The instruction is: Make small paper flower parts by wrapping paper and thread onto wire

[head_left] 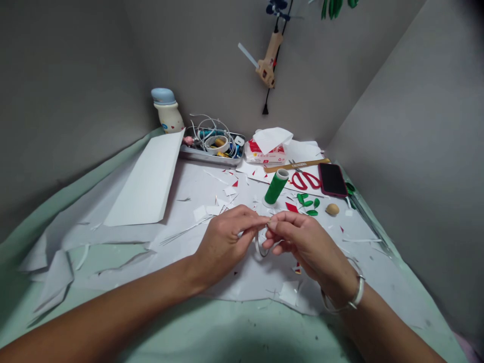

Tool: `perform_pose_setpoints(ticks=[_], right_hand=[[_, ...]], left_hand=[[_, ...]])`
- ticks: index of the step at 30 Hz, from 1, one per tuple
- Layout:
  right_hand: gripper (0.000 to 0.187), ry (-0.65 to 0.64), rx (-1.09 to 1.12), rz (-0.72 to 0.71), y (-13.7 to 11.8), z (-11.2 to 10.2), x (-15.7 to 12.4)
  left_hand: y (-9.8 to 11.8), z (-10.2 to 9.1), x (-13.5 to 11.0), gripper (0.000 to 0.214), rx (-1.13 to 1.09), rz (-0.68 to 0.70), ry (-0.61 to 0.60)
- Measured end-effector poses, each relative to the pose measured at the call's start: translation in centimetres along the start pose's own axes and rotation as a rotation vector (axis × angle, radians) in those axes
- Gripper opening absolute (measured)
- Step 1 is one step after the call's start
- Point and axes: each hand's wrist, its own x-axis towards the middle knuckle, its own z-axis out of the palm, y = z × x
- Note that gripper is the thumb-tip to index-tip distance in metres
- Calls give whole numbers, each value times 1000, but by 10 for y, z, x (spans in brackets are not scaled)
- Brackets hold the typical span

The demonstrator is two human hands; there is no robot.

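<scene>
My left hand and my right hand meet over the middle of the table, their fingertips almost touching. Both are closed in a pinch. A thin whitish loop hangs just under the fingertips, between the two hands; its material is hard to tell, and the pinched part is hidden by my fingers. Just beyond the hands, a spool of green thread stands upright, leaning slightly in view. Several thin wires lie left of my left hand. Small green leaf-shaped pieces lie beyond my right hand.
At the back are a metal tray of craft supplies, a tissue pack, red-handled scissors and a phone. A folded white sheet stands left, near a blue-capped bottle. A glue gun hangs on the wall.
</scene>
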Motion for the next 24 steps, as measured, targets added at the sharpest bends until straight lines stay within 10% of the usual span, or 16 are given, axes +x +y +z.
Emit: perform_pose_setpoints(ticks=[24], right_hand=[[7, 19, 32, 5, 2, 3, 2]], left_hand=[[0, 0, 0, 26, -101, -91, -56]])
